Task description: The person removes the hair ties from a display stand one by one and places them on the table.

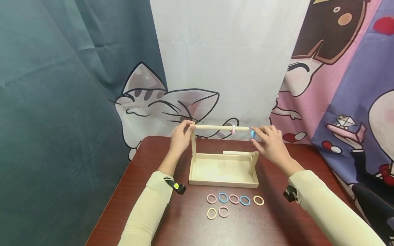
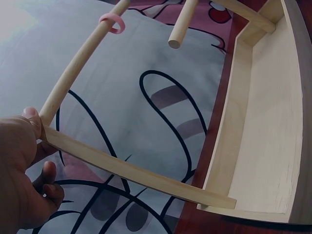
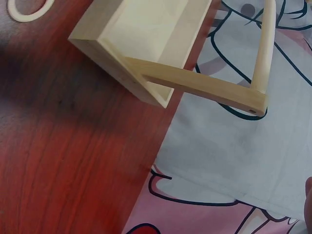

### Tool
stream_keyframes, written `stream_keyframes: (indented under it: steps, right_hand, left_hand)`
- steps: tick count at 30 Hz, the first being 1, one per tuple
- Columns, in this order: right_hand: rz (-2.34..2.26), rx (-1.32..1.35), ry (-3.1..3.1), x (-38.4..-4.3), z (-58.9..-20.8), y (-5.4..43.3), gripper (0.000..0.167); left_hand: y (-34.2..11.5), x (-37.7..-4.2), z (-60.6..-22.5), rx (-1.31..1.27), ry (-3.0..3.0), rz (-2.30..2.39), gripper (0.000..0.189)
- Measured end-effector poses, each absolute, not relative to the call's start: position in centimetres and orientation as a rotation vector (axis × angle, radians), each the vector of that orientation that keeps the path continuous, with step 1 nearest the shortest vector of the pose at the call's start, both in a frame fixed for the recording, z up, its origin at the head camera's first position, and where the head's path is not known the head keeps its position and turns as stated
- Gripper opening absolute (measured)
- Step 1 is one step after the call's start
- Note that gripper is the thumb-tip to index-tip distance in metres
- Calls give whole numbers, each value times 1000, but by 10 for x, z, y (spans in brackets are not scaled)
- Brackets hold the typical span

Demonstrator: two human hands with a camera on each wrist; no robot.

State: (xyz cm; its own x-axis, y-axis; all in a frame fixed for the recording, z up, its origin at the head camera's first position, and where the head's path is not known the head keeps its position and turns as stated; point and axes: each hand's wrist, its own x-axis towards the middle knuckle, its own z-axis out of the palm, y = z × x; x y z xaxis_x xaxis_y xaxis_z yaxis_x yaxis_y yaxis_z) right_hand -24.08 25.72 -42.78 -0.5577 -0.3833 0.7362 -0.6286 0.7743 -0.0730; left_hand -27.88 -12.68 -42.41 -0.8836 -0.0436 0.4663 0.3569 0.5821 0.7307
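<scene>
A wooden stand has a shallow tray base (image 1: 223,185), a tall post (image 1: 193,145) with an upper rod (image 1: 215,127), and a shorter post (image 1: 253,163) with a lower rod (image 1: 238,153). My left hand (image 1: 180,137) grips the top corner of the tall post, thumb at the rod's end in the left wrist view. A pink ring (image 2: 120,20) hangs on the upper rod near its free end. Just right of that end, my right hand (image 1: 271,143) pinches a blue ring (image 1: 252,134), apart from the rod. The right wrist view catches only a sliver of that hand.
In front of the tray, several loose rings lie on the red-brown table (image 1: 184,225), among them a blue ring (image 1: 219,197), a yellow ring (image 1: 207,214) and a pink ring (image 1: 219,212). Behind the table hangs a printed cloth (image 1: 234,68) with a cartoon cat.
</scene>
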Motion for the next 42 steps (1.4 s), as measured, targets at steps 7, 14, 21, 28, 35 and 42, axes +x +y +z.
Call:
stream_keyframes:
  steps: [7,14,21,28,35,42]
  right_hand:
    - [431,814,-2208,-230,-435,259,55]
    - [445,893,-2218,-219,-445,259,55]
    - [424,953,-2213,-210,-453,256,52]
    - [415,1035,-2185,-202,-464,249,41]
    - [414,1075,-2192,-196,-473,244,37]
    - [403,1107,-2239,-184,-480,237,40]
  left_hand:
    - [-127,-277,-423,-242,-2381,-1232,30]
    - [-127,-277,-422,-246,-2390,-1232,32]
    - [-126,-279,-423,-243,-2394,-1231,33]
    - [-126,-279,-424,-233,-2393,-1241,32]
    - [-127,-280,-424,-247,-2386,-1224,33]
    - [-126,-280,-425,-255,-2383,-1206,34]
